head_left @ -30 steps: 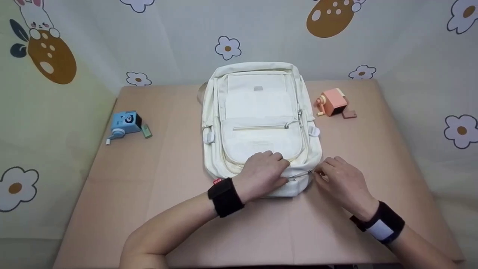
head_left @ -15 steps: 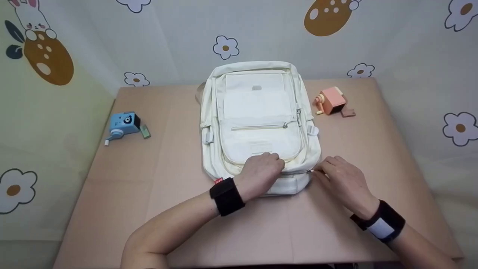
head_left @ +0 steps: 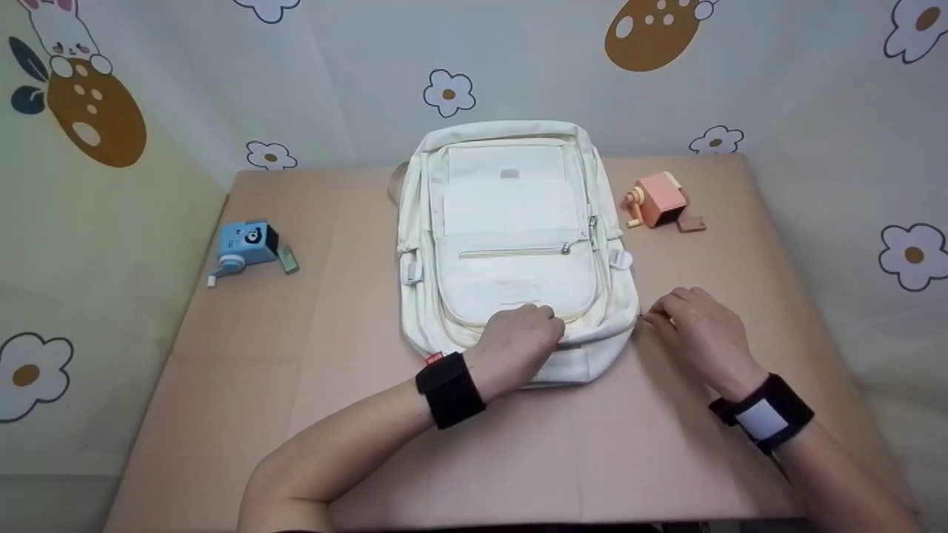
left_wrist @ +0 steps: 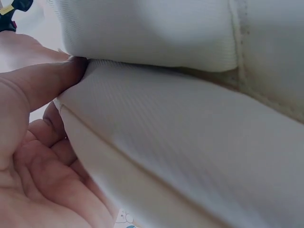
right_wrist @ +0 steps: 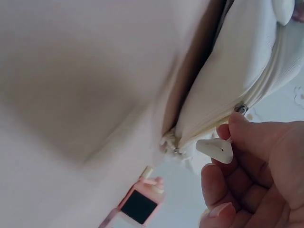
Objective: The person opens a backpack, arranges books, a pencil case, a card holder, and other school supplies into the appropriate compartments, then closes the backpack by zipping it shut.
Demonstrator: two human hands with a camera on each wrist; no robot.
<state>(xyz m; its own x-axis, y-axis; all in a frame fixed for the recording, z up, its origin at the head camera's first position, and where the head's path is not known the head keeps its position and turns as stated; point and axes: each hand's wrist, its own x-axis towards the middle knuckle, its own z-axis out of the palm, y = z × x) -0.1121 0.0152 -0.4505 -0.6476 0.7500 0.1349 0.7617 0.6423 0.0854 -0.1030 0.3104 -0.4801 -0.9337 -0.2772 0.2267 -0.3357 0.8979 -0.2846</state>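
Note:
A cream backpack (head_left: 511, 207) lies on its back on the table, its front pockets facing up. My left hand (head_left: 518, 344) grips the fabric at its lower end; in the left wrist view the thumb (left_wrist: 52, 78) presses on a fold, with fingers behind it. At the bag's lower right side, my right hand (head_left: 700, 337) pinches a zipper pull. In the right wrist view, thumb and forefinger hold it just by the metal slider (right_wrist: 241, 109), and a pale tab (right_wrist: 216, 149) sticks out from between the fingers. The zipper line runs along the bag's side there.
A blue crank pencil sharpener (head_left: 246, 243) stands at the left, a small green block (head_left: 289, 259) beside it. Right of the bag are a pink crank sharpener (head_left: 661, 200) and a small brown block (head_left: 691, 224). Patterned cloth (head_left: 355, 81) hangs behind the table (head_left: 333, 333).
My right hand has drawn the zipper pull around the bag's lower right corner, moving right and farther from me. My left hand keeps its grip in nearly the same spot.

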